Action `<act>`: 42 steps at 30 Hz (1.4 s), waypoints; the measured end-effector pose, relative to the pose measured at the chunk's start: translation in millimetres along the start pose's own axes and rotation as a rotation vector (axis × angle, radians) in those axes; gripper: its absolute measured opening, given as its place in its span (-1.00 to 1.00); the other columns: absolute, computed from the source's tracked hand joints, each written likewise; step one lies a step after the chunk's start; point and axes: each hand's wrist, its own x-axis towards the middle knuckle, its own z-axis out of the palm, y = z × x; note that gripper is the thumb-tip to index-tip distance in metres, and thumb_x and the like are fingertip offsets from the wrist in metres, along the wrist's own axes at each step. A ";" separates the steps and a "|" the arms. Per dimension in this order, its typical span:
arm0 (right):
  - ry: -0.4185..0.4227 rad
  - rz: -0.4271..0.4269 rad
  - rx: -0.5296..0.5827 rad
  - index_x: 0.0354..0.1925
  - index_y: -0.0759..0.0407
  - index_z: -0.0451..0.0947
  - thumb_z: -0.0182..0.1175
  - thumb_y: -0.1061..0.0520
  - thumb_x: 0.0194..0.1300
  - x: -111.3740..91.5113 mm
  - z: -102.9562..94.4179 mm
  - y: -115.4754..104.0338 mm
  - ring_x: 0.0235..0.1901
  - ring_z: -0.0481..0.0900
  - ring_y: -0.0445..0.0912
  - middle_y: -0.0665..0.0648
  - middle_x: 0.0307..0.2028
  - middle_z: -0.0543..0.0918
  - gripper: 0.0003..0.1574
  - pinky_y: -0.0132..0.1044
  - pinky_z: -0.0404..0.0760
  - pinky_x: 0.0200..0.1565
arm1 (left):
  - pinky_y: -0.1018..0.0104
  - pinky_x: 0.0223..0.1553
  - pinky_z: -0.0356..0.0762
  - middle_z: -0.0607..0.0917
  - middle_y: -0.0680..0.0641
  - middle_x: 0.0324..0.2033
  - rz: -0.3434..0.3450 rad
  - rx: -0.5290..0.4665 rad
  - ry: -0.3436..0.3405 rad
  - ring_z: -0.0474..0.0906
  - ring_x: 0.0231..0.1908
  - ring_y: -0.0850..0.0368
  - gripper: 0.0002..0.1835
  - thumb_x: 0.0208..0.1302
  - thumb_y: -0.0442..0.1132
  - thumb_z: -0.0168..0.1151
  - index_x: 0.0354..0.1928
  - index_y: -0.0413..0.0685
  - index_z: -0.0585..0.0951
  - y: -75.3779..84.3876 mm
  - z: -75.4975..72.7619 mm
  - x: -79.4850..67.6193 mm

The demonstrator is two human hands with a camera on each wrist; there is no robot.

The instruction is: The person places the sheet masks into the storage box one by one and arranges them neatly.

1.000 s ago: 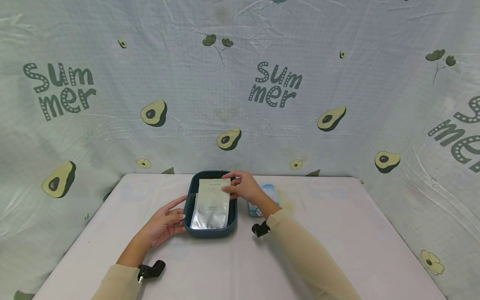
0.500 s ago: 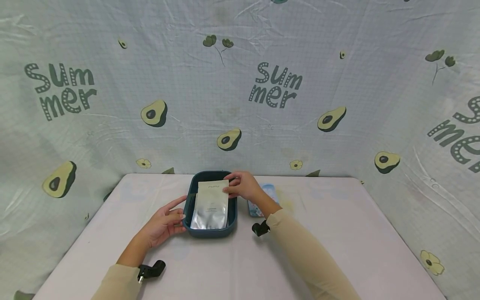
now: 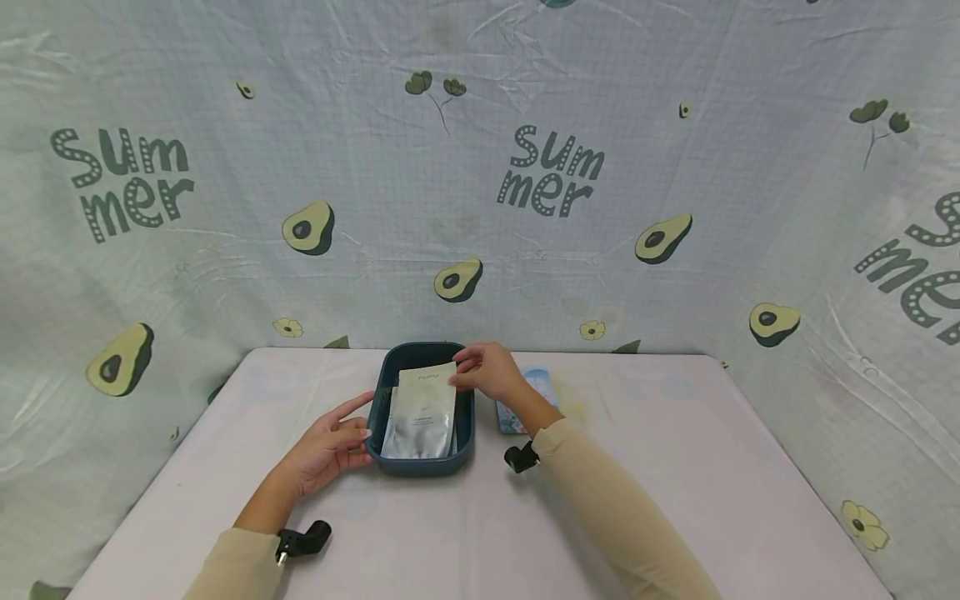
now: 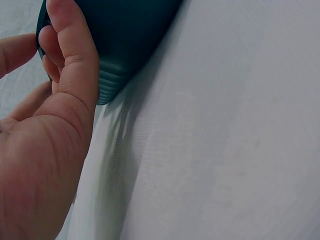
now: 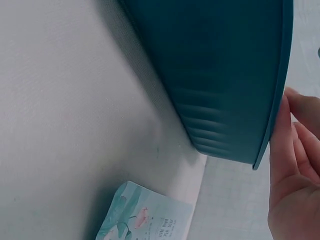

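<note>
A dark teal bin [image 3: 420, 468] stands on the table, with sheet mask packets inside. The top packet [image 3: 426, 408] is cream above and silver below, and overlaps another packet [image 3: 389, 433] whose left edge shows. My right hand [image 3: 487, 371] reaches over the bin's right rim, its thumb and fingertips at the top packet's upper right corner, apparently pinching it. In the right wrist view the bin wall hides the fingertips' contact. My left hand [image 3: 330, 446] rests against the bin's left side, thumb on the outer wall and fairly straight fingers at the rim.
A light blue floral packet [image 3: 536, 385] lies on the table right of the bin, partly behind the right forearm. The pale tabletop [image 3: 675, 467] meets a patterned curtain [image 3: 375, 167] behind the bin.
The top packet's upper edge has sunk lower in the bin and shifted slightly left. My right fingers have moved slightly right. My left hand and the bin have not moved.
</note>
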 end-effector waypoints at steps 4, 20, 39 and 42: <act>0.055 -0.049 -0.097 0.04 0.23 0.69 0.47 0.15 0.21 -3.2 -2.1 0.3 -0.30 0.75 -0.15 0.11 -0.21 0.77 -0.58 -0.27 0.74 -0.13 | 0.32 -0.16 0.74 0.56 0.10 -0.29 -0.002 0.000 -0.004 0.62 -0.34 0.23 -0.19 0.51 -0.42 0.02 0.65 -0.02 -0.10 0.2 0.4 -0.2; 0.129 -0.064 -0.030 0.05 0.24 0.70 0.49 0.05 0.22 -20.1 -13.1 18.7 -0.27 0.74 -0.15 0.12 -0.19 0.80 -0.52 -0.27 0.75 -0.11 | 0.33 -0.15 0.74 0.58 0.08 -0.26 0.001 0.003 -0.004 0.64 -0.32 0.22 -0.20 0.52 -0.40 0.03 0.65 -0.01 -0.09 1.3 1.9 -1.6; 0.167 -0.045 0.002 0.02 0.18 0.72 0.48 0.02 0.22 -38.7 -29.0 37.0 -0.18 0.73 -0.13 0.05 -0.14 0.80 -0.56 -0.25 0.74 -0.01 | 0.32 -0.15 0.74 0.61 0.07 -0.23 0.014 0.003 -0.027 0.67 -0.30 0.21 -0.18 0.50 -0.41 0.03 0.65 -0.04 -0.12 1.0 2.0 -1.6; 0.177 -0.045 -0.010 -0.03 0.10 0.74 0.49 0.00 0.22 -41.7 -30.7 40.5 -0.16 0.73 -0.13 0.04 -0.13 0.80 -0.62 -0.23 0.73 0.01 | 0.32 -0.16 0.74 0.63 0.07 -0.22 0.016 -0.002 -0.031 0.67 -0.29 0.20 -0.16 0.48 -0.43 0.03 0.65 -0.05 -0.13 0.8 1.8 -1.1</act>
